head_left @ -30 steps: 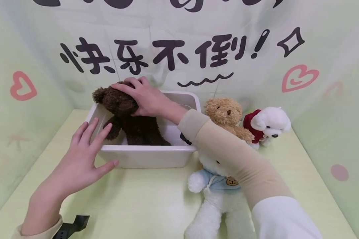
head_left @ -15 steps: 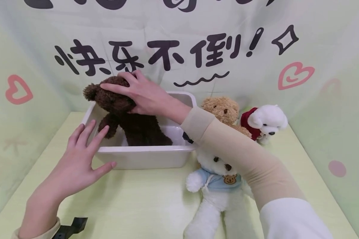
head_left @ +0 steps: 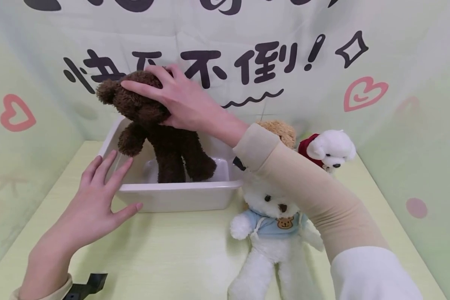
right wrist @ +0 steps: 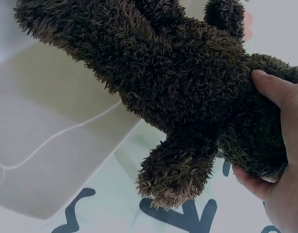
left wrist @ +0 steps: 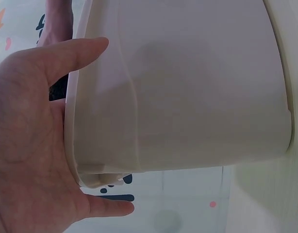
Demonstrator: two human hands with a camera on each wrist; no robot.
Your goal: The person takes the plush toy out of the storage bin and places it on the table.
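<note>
A dark brown teddy bear hangs upright over the white plastic bin, its legs still inside the walls. My right hand grips the bear's head from above; in the right wrist view the thumb and fingers curl round the head of the bear. At the bin's near left corner is my left hand, its fingers spread. In the left wrist view, the left hand lies along the rim of the bin with thumb and little finger extended.
A white bear in a blue hoodie lies right of the bin. Behind the right forearm sit a tan bear, mostly hidden, and a white dog in red. A printed fabric wall rises behind the table.
My right hand has lifted the teddy bear upward, so more of its body and both legs now show above the bin floor. My left hand has stayed almost in place.
</note>
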